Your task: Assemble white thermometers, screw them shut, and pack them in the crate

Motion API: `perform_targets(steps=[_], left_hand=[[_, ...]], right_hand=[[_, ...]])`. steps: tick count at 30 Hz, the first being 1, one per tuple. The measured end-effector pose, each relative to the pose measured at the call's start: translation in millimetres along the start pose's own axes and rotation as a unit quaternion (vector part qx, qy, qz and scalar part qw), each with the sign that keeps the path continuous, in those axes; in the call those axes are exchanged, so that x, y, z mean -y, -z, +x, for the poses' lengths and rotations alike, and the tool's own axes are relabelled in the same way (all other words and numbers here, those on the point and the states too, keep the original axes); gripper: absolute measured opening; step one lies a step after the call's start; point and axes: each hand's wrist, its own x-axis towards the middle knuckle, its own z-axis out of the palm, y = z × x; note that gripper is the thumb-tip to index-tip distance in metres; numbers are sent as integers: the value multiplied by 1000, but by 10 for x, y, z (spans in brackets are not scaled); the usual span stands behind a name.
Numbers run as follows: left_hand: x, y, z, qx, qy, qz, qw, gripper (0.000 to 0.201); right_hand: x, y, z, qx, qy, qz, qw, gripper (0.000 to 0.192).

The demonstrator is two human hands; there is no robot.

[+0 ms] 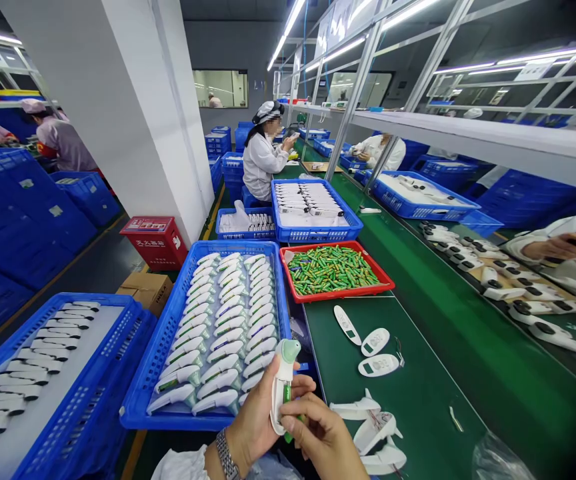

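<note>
My left hand (254, 415), a metal watch at its wrist, is wrapped round a white ear thermometer (277, 399) with a pale green tip, held upright. Its battery bay faces me, and one green battery (287, 392) shows inside. The fingers of my right hand (329, 437) pinch a second green battery (289, 437) at the bay's lower end; fingertips partly cover it. Behind my hands a blue crate (131, 400) holds rows of similar thermometers (225, 350). Right of it, a red tray (393, 285) is heaped with loose green batteries (333, 270).
Loose white covers (378, 365) and white shells with wires (378, 433) lie on the green bench (433, 393), near a clear plastic bag (501, 460). Another blue crate (118, 317) stands left. Co-workers sit ahead (265, 163) and across the line (558, 247).
</note>
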Motion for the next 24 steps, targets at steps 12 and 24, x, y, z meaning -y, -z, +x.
perform_targets(steps=[12, 24], left_hand=[[74, 78, -8, 23, -19, 82, 996, 45], [208, 112, 6, 62, -34, 64, 995, 51]], right_hand=[[104, 55, 0, -28, 17, -74, 997, 26], [-322, 171, 101, 7, 12, -123, 992, 21]])
